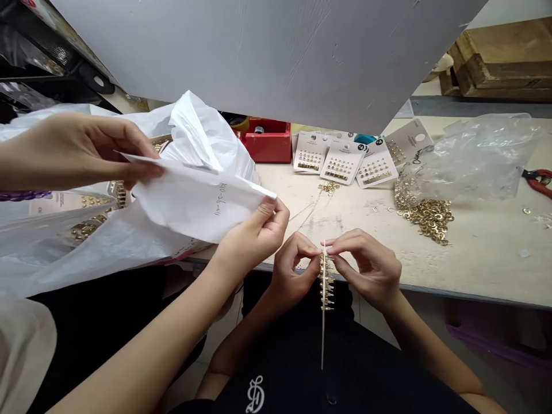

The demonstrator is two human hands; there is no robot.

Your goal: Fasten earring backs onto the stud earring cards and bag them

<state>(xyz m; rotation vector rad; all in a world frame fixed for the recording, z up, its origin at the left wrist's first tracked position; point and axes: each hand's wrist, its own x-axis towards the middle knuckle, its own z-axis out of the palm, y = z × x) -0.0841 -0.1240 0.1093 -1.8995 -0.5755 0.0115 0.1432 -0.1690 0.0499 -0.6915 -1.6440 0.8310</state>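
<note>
The left hand (297, 270) and right hand (368, 267) are holding a thin stick (322, 342) upright at lower centre, fingers clamped on its top, gold metal pieces (326, 282) threaded along it, just off the surface's (478, 259) front edge. At left, a co-worker's hand (254, 233) is gripping a white paper sheet (194, 198).

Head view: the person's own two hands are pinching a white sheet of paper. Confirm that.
Wrong item: in the head view, the person's left hand and right hand are pinching a thin stick strung with gold pieces, not the white sheet of paper, which a co-worker's hands hold.
</note>
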